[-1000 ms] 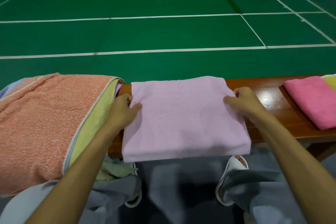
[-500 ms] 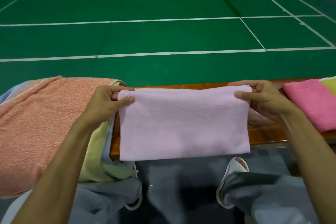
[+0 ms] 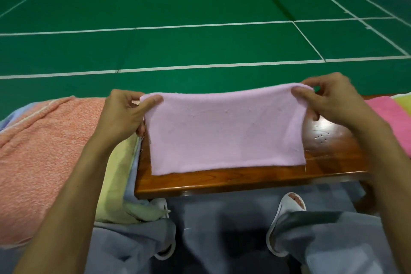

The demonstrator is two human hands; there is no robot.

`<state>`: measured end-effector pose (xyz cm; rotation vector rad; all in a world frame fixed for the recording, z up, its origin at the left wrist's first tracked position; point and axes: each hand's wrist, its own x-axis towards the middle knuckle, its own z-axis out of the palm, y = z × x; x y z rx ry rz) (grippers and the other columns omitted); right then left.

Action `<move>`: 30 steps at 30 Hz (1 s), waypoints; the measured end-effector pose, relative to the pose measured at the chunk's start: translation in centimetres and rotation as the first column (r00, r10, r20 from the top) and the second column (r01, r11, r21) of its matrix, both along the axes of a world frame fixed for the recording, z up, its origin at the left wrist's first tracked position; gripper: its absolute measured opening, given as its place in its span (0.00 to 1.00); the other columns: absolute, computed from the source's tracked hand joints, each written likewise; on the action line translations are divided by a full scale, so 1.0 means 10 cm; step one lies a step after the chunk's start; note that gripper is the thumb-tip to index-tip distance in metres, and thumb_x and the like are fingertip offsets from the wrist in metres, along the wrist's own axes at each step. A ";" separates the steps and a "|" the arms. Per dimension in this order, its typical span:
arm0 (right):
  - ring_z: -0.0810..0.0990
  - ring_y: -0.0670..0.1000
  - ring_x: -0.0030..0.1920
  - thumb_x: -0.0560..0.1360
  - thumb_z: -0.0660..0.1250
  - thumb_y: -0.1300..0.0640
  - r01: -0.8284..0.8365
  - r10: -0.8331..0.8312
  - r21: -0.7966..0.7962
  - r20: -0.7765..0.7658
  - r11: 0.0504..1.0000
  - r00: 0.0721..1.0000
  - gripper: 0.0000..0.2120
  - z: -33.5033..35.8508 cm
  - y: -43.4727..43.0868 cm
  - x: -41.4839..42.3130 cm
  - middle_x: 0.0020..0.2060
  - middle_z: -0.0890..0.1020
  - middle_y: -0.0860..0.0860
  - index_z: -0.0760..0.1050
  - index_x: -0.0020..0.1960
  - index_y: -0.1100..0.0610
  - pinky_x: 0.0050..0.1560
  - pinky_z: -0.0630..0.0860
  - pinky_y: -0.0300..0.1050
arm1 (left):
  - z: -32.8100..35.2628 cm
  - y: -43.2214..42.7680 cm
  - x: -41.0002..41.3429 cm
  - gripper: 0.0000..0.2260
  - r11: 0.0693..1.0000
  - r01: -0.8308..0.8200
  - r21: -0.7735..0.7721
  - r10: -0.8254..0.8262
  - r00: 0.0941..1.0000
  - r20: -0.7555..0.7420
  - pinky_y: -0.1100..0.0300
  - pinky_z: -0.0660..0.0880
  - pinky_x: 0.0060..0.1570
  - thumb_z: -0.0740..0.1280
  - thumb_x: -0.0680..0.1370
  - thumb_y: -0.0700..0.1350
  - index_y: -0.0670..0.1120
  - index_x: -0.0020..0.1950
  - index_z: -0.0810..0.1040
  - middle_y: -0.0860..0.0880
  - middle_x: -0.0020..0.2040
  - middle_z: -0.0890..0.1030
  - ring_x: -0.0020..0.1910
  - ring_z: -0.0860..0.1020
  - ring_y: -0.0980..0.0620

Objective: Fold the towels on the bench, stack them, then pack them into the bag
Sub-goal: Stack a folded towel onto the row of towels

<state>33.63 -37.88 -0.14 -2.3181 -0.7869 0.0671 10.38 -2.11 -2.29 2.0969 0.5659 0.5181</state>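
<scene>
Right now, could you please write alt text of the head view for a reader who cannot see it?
The left hand and right hand pinch the upper corners of a light pink towel, holding it up over a wooden bench. An orange towel lies to the left, a bright pink towel to the right, green court floor beyond.

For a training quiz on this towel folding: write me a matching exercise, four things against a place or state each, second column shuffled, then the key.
Things
1. lilac towel
2. orange towel
3. bright pink towel
4. bench

Places and states
A. lies beyond the right hand, at the picture's right edge
B. top corners pinched by the left hand and the right hand
C. tops the pile on the left
D. glossy brown wood, partly covered by the held towel

Pairs: 1-B, 2-C, 3-A, 4-D
</scene>
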 end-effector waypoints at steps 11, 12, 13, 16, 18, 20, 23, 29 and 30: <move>0.86 0.53 0.41 0.74 0.75 0.65 -0.125 0.160 0.233 -0.139 0.964 0.977 0.11 -0.24 -0.20 -0.03 0.41 0.88 0.49 0.85 0.56 0.56 0.46 0.83 0.53 | -0.10 0.06 -0.23 0.07 0.990 0.137 0.019 -0.138 0.988 0.075 0.62 0.82 0.39 0.76 0.75 0.47 0.47 0.51 0.87 0.54 0.41 0.88 0.39 0.86 0.55; 0.84 0.49 0.38 0.73 0.76 0.67 -0.161 0.185 0.128 -0.203 0.979 0.962 0.13 -0.27 -0.24 -0.06 0.40 0.88 0.50 0.86 0.53 0.52 0.42 0.82 0.49 | -0.15 0.04 -0.27 0.07 0.985 0.175 0.011 -0.174 0.984 -0.047 0.62 0.82 0.38 0.76 0.73 0.48 0.48 0.50 0.88 0.55 0.39 0.87 0.37 0.86 0.55; 0.82 0.46 0.35 0.73 0.76 0.68 -0.210 0.205 0.009 -0.264 0.978 0.942 0.16 -0.31 -0.26 -0.11 0.37 0.88 0.49 0.86 0.51 0.48 0.38 0.80 0.44 | -0.22 0.02 -0.29 0.06 0.975 0.220 0.032 -0.210 0.959 -0.191 0.61 0.82 0.37 0.77 0.72 0.48 0.51 0.48 0.88 0.57 0.38 0.87 0.36 0.85 0.57; 0.85 0.53 0.33 0.76 0.74 0.66 -0.324 0.173 -0.263 -0.469 0.909 0.866 0.12 -0.39 -0.25 -0.20 0.33 0.87 0.52 0.85 0.53 0.51 0.36 0.80 0.44 | -0.32 -0.06 -0.29 0.05 0.933 0.359 -0.023 -0.316 0.787 -0.530 0.55 0.82 0.40 0.79 0.72 0.49 0.53 0.47 0.87 0.56 0.35 0.86 0.34 0.85 0.55; 0.85 0.56 0.32 0.77 0.72 0.67 -0.370 0.109 -0.367 -0.568 0.853 0.815 0.14 -0.35 -0.24 -0.23 0.34 0.87 0.55 0.81 0.58 0.53 0.34 0.80 0.46 | -0.28 -0.07 -0.29 0.13 0.912 0.399 -0.101 -0.372 0.693 -0.617 0.61 0.80 0.37 0.79 0.71 0.53 0.51 0.52 0.86 0.53 0.32 0.85 0.31 0.84 0.54; 0.83 0.55 0.29 0.76 0.71 0.69 -0.386 0.057 -0.441 -0.597 0.810 0.801 0.18 -0.26 -0.24 -0.24 0.36 0.87 0.55 0.79 0.60 0.51 0.31 0.78 0.45 | -0.20 -0.09 -0.28 0.19 0.918 0.396 -0.029 -0.325 0.706 -0.630 0.69 0.70 0.30 0.77 0.66 0.63 0.53 0.51 0.86 0.56 0.28 0.80 0.27 0.77 0.57; 0.81 0.53 0.28 0.75 0.71 0.66 -0.212 -0.022 -0.484 -0.432 0.849 0.901 0.14 -0.24 -0.22 -0.21 0.33 0.86 0.55 0.82 0.55 0.51 0.32 0.80 0.48 | -0.21 -0.17 -0.19 0.19 0.938 0.230 0.261 -0.097 0.894 -0.438 0.63 0.62 0.28 0.71 0.69 0.68 0.53 0.43 0.87 0.56 0.24 0.73 0.24 0.69 0.57; 0.75 0.60 0.69 0.83 0.58 0.42 0.048 -0.015 -0.275 0.122 0.960 0.992 0.24 -0.83 0.52 -0.44 0.69 0.78 0.55 0.71 0.75 0.50 0.68 0.73 0.60 | -0.67 -0.62 0.31 0.25 0.852 0.199 0.484 -0.104 0.971 -0.215 0.48 0.62 0.76 0.57 0.85 0.59 0.48 0.78 0.71 0.47 0.77 0.71 0.78 0.66 0.44; 0.65 0.58 0.78 0.83 0.53 0.40 -0.044 0.075 -0.313 0.088 0.949 0.993 0.28 -0.94 0.67 -0.54 0.78 0.67 0.54 0.62 0.80 0.49 0.76 0.63 0.61 | -0.77 -0.72 0.38 0.27 0.835 0.243 0.494 -0.137 0.961 -0.241 0.47 0.55 0.79 0.54 0.85 0.60 0.49 0.81 0.64 0.47 0.82 0.63 0.82 0.57 0.45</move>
